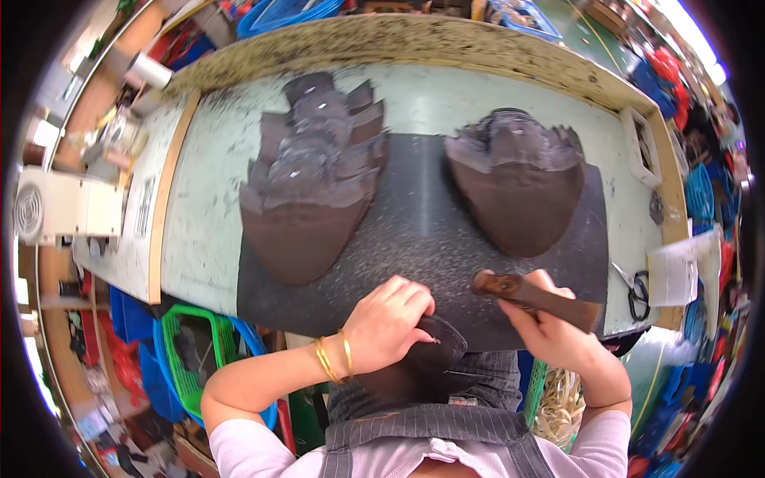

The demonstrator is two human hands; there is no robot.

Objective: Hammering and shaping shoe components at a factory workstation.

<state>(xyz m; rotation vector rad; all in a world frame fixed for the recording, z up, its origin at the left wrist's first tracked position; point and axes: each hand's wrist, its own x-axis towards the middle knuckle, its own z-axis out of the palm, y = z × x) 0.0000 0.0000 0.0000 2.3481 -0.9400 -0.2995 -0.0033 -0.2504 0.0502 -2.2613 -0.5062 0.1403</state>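
Observation:
My left hand (388, 323), with a gold bracelet on its wrist, pinches the edge of a dark brown shoe-upper piece (430, 358) at the bench's front edge. The rest of that piece hangs toward my lap. To its right, my right hand (558, 331) is closed round a worn, brown-headed hammer (530, 295), raised over the black mat (406, 247). The hammer's round face points left; its handle is hidden by my hand. Beyond my hands lie overlapping brown upper pieces, a long stack (299, 239) at left and a shorter stack (518, 203) at right.
A wooden rail (398, 40) borders the pale bench at the back. Black-handled scissors (636, 295) lie at the right edge beside a white box (681, 271). Below the bench at left stands a green basket (173, 358); pale scraps (558, 410) fill a container at lower right.

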